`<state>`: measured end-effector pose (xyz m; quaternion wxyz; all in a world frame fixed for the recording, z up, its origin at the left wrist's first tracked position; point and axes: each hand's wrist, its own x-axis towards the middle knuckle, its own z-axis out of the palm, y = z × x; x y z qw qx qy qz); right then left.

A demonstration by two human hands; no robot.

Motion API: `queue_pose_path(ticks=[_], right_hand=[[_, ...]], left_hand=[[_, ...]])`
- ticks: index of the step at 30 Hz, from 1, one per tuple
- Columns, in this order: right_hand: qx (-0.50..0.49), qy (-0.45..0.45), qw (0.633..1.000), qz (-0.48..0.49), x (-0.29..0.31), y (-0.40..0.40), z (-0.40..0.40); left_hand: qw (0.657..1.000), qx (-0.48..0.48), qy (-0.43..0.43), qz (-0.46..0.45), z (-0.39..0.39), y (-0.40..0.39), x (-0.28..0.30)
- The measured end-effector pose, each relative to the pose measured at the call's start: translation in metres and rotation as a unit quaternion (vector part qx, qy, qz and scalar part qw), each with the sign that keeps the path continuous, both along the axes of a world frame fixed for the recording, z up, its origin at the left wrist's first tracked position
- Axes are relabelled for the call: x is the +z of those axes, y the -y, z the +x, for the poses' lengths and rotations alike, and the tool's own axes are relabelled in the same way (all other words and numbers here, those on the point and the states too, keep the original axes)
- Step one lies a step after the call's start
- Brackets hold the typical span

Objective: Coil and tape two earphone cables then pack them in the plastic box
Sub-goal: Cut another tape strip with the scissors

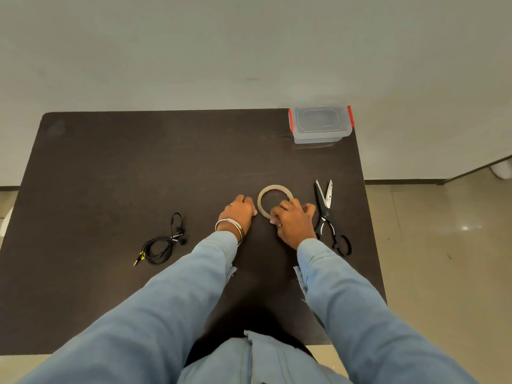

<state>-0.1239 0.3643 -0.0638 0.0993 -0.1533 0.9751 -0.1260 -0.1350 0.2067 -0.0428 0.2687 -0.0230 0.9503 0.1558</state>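
Note:
A thin ring of clear tape, the tape roll [261, 196], lies flat on the dark table [138, 167] near its middle. My right hand [291, 220] grips the roll's near right edge, fingers curled over it. My left hand [238, 210] rests on the table with curled fingers, its knuckles right beside the roll's left edge; nothing shows in it. One black earphone cable [160, 245] lies loosely coiled at the left, its plug pointing toward me. The clear plastic box [321, 126] with red clips stands shut at the far right corner. I see no second earphone.
Black-handled scissors [328, 214] lie partly open just right of my right hand, blades pointing away from me. The table's right edge is close beyond them, and a wall rises behind the table.

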Motion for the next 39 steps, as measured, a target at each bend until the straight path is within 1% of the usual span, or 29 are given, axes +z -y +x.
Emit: queue_pose_path(ticks=[2,3,6,8,12,14,15,17,18,19,20,21,22,23,24,25,26,28,31,33,36,38,39], right_hand=[[0.003,-0.005,1.0,0.01,-0.002,-0.003,0.004],[0.005,-0.008,1.0,0.008,-0.003,-0.006,0.005],[0.021,-0.013,1.0,0.012,0.0,-0.011,0.004],[0.038,0.028,0.999,0.018,0.002,-0.013,0.002],[0.044,0.045,0.998,0.018,0.005,-0.009,-0.002],[0.055,0.081,0.995,0.007,0.004,-0.009,-0.004],[0.06,0.096,0.993,-0.019,0.004,-0.011,-0.006],[0.034,0.103,0.986,-0.123,0.01,-0.017,-0.004],[-0.004,0.098,0.98,-0.171,0.014,-0.022,0.0],[-0.054,0.09,0.974,-0.199,0.019,-0.028,0.005],[-0.116,0.073,0.969,-0.203,0.023,-0.033,0.011],[-0.188,0.053,0.963,-0.184,0.026,-0.039,0.017],[-0.264,0.039,0.954,-0.139,0.029,-0.043,0.024],[-0.329,0.041,0.941,-0.073,0.031,-0.046,0.031],[-0.379,0.064,0.923,0.001,0.031,-0.048,0.037],[-0.416,0.099,0.903,0.053,0.031,-0.05,0.044],[-0.441,0.126,0.885,0.075,0.032,-0.051,0.05],[-0.454,0.154,0.874,0.074,0.032,-0.051,0.055],[-0.428,0.178,0.882,0.087,0.033,-0.045,0.052],[-0.433,0.188,0.877,0.091,0.035,-0.041,0.051],[-0.453,0.186,0.868,0.087,0.035,-0.038,0.054],[-0.452,0.17,0.87,0.098,0.038,-0.038,0.055],[-0.454,0.161,0.872,0.089,0.042,-0.038,0.054]], left_hand=[[0.999,-0.028,-0.006,-0.026,0.002,0.01,0.002],[0.999,-0.019,-0.011,-0.029,0.004,0.019,0.002],[0.998,0.06,-0.028,-0.01,0.006,0.045,-0.003],[0.995,0.1,-0.03,0.0,0.006,0.055,-0.002],[0.992,0.125,-0.027,0.017,0.008,0.058,0.004],[0.986,0.156,-0.016,0.051,0.01,0.058,0.002],[0.983,0.167,-0.014,0.072,0.011,0.059,0.002],[0.979,0.171,-0.022,0.106,0.016,0.061,0.001],[0.978,0.172,-0.03,0.118,0.019,0.062,0.0],[0.976,0.171,-0.037,0.127,0.022,0.063,0.0],[0.976,0.17,-0.041,0.133,0.025,0.063,-0.001],[0.976,0.167,-0.041,0.133,0.027,0.064,-0.001],[0.977,0.165,-0.039,0.131,0.029,0.064,-0.001],[0.977,0.164,-0.037,0.13,0.03,0.064,-0.001],[0.977,0.165,-0.036,0.131,0.031,0.065,-0.001],[0.977,0.165,-0.036,0.133,0.032,0.064,-0.001],[0.977,0.165,-0.034,0.134,0.032,0.064,-0.001],[0.977,0.164,-0.034,0.134,0.034,0.063,-0.001],[0.977,0.165,-0.037,0.131,0.037,0.062,0.0],[0.976,0.166,-0.039,0.133,0.038,0.061,0.0],[0.976,0.163,-0.044,0.136,0.039,0.06,0.003],[0.978,0.155,-0.047,0.134,0.038,0.061,0.003],[0.978,0.153,-0.047,0.133,0.037,0.061,0.003]])
